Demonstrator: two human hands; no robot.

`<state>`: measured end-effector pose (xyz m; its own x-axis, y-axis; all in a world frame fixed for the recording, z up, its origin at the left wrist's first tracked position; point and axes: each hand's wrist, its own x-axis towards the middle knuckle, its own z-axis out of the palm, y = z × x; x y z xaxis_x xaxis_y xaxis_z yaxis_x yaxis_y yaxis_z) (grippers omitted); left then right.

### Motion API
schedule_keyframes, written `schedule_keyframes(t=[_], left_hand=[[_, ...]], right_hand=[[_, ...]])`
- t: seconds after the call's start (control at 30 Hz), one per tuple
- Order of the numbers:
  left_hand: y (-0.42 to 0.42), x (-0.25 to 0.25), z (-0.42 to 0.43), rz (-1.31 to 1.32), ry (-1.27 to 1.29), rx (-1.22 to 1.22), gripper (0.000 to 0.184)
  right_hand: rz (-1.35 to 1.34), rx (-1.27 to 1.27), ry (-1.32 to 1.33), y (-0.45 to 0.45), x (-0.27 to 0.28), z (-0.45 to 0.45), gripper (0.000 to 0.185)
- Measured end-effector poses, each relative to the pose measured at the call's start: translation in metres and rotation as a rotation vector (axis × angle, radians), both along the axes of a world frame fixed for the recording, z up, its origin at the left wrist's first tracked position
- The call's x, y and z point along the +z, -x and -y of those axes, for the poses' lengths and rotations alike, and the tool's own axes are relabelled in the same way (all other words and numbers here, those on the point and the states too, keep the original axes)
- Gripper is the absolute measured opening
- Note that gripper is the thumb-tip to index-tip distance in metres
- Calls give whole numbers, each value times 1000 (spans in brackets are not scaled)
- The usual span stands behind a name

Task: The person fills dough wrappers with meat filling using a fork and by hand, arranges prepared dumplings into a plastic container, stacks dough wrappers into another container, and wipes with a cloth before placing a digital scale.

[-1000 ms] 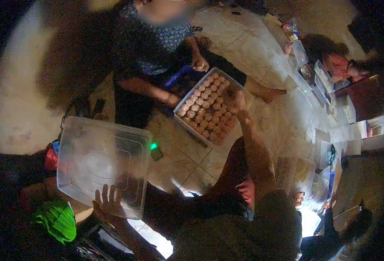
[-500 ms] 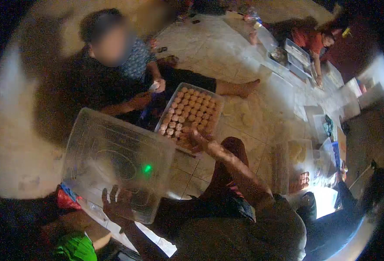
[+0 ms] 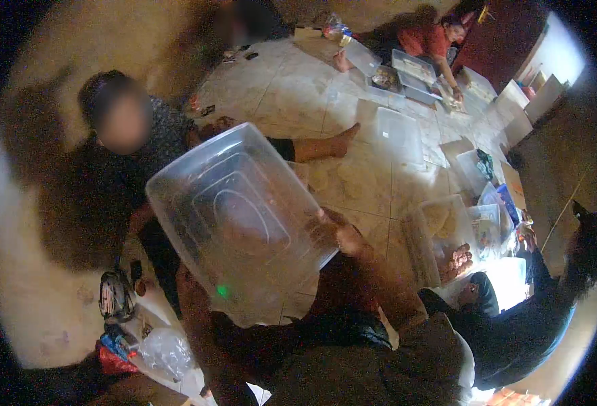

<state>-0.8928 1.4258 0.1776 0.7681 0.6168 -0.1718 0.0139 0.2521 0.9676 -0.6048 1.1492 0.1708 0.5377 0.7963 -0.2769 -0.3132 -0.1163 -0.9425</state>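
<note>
A large clear plastic container hangs tilted before me. My right hand grips its right side, fingers against the plastic. My left hand is dark at its lower left edge; its fingers cannot be made out. The container blocks my view of the box of round pieces seen before. Just beyond it sits a person in a dark patterned top, one leg stretched out on the floor.
Clear boxes stand on the right, one with reddish-brown pieces. Another person in red leans over trays at the back. A plastic bag lies lower left. A person in dark clothes is at the lower right.
The clear container has moved right and up, in front of the box of round pieces. My right hand has left that box and taken the container's right side. The view has turned right.
</note>
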Motion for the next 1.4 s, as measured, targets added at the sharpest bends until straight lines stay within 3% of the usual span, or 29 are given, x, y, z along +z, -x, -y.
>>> schedule_keyframes(t=[0.07,0.13,0.23,0.3,0.47,0.5,0.57,0.63,0.7,0.77,0.83,0.87,0.93,0.97,1.0,1.07,1.1,1.23,1.33,1.4], left_hand=[[14,-8,2,226,113,132,50],[39,-54,-9,115,-326,199,35],[85,-86,0,-233,141,342,22],[96,-100,18,-197,161,490,22],[96,-98,41,-193,124,566,21],[92,-89,42,-189,117,564,21],[85,-63,42,-188,115,533,21],[79,-28,39,-177,197,448,22],[72,13,30,-128,362,348,25],[51,70,33,-93,461,276,29],[21,150,50,-336,-68,212,29],[29,160,41,-337,-83,198,29],[65,162,13,-425,-286,-264,26],[43,209,40,-312,33,-40,26],[42,228,36,-553,121,-175,27],[33,273,41,-704,-704,-882,33],[37,289,52,-751,-746,-912,32],[65,327,83,-1005,-304,-633,32],[54,335,92,-1069,-208,-555,32],[25,335,93,-1087,-167,-546,32]], right_hand=[[-30,-245,-59,-5,-2,7,48],[-43,-348,-73,-13,-2,12,47],[-49,-493,-89,-33,-4,22,53],[-45,-537,-92,-38,-6,22,61],[10,-792,-71,-40,-1,18,63],[18,-837,-70,-44,1,17,63],[-221,-914,-67,-43,3,18,46],[-327,-942,-99,-33,34,17,48],[-298,-886,80,-23,70,23,65],[-344,-914,98,-15,90,32,66],[-399,-931,107,-1,126,46,67],[-389,-937,127,6,150,54,68],[-387,-930,142,20,202,67,69],[-386,-932,187,24,227,78,68],[-379,-926,238,25,250,92,68],[-417,-924,310,23,293,111,68],[-451,-926,392,20,308,120,68],[-402,-879,393,-4,322,168,64],[-156,-877,413,-43,334,201,60],[-296,-958,600,-76,383,216,54]])
